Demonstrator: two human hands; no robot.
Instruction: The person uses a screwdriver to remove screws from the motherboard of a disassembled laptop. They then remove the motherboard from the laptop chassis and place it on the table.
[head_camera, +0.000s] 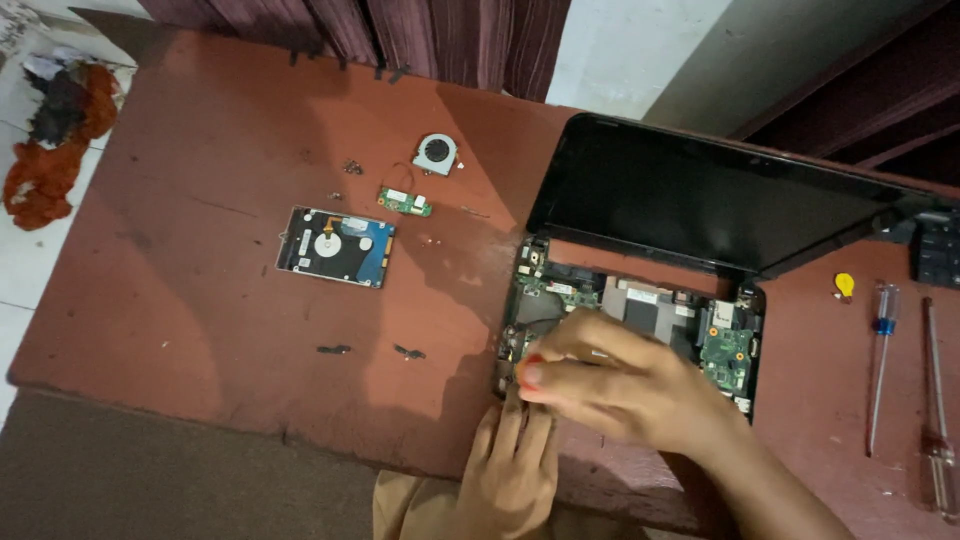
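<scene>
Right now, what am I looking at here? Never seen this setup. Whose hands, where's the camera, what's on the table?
One picture, from a camera worn on a person's head, looking down at a reddish-brown table. The bare hands are the wearer's. An opened laptop lies there, circuit boards exposed, dark screen tilted back. The right hand reaches over its left edge; the left hand rests at the near edge. Whether either holds anything is too blurred to tell. Left: a hard drive, a small green board, a fan, loose screws. Right: two screwdrivers.
</scene>
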